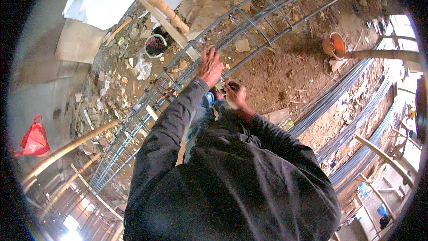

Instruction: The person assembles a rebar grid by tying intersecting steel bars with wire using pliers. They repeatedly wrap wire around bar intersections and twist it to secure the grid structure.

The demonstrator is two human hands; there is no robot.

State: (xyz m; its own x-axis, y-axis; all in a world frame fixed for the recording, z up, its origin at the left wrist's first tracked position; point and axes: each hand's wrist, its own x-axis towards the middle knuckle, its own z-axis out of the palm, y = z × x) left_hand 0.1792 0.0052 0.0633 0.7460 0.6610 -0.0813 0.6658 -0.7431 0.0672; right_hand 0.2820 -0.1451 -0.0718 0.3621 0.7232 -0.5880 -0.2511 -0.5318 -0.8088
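Observation:
A long rebar cage (254, 23), made of steel bars with square ties, runs from the far right to the near left. My left hand (209, 68) lies over its bars in the middle, fingers bent around them. Just right of it, my right hand (235, 96) is closed beside the cage's near bar. Something small and dark shows at its fingers, too hidden to name. Both of my arms wear dark sleeves, and part of my jeans (203, 116) shows below the hands.
A bamboo pole (154, 1) and a wooden plank lean by the cage. A bucket (156, 46) stands left; an orange-lined bucket (335, 46) stands right. Bundles of long steel bars (339, 93) lie at right. Rubble covers the ground. A red bag (34, 139) hangs far left.

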